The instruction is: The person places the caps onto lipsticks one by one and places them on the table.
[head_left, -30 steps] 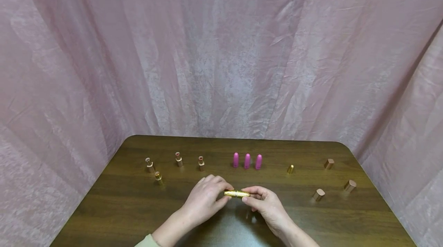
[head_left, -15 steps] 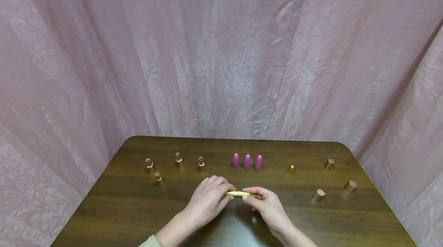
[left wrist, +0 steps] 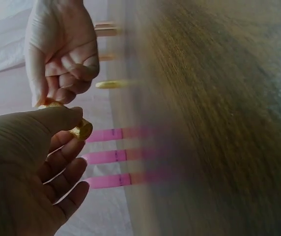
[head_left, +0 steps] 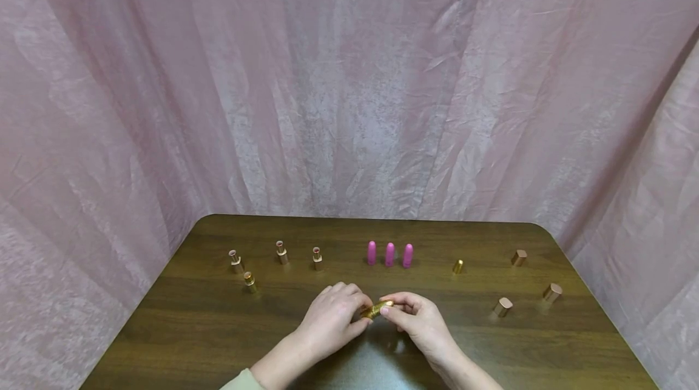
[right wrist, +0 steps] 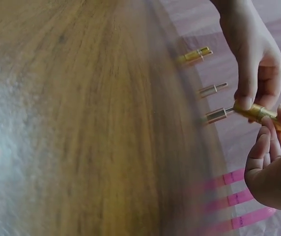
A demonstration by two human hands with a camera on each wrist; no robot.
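A shiny gold lipstick tube [head_left: 377,309] is held above the near middle of the table. My left hand [head_left: 332,322] pinches its left end between thumb and fingers. The other end is pinched by my right hand [head_left: 422,323], thumb toward me. In the head view the tube tilts, its right end farther up the frame. From the right wrist, the gold tube [right wrist: 259,113] spans both hands, with a seam near its middle. The left wrist view shows one rounded end of the tube [left wrist: 82,130] below the left thumb; fingers cover much of the rest.
Three pink bullet-shaped tubes [head_left: 389,255] stand behind the hands. On the left are rose-gold lipstick bases [head_left: 281,253] and a gold base [head_left: 249,281]. To the right stand a small gold cap [head_left: 458,267] and rose-gold caps [head_left: 503,307]. A pink curtain [head_left: 349,87] hangs behind the table [head_left: 191,329].
The gold lipstick tube has gone from nearly level to tilted, its left end now lower in the head view. My left hand has shifted slightly right; the right hand keeps its grip.
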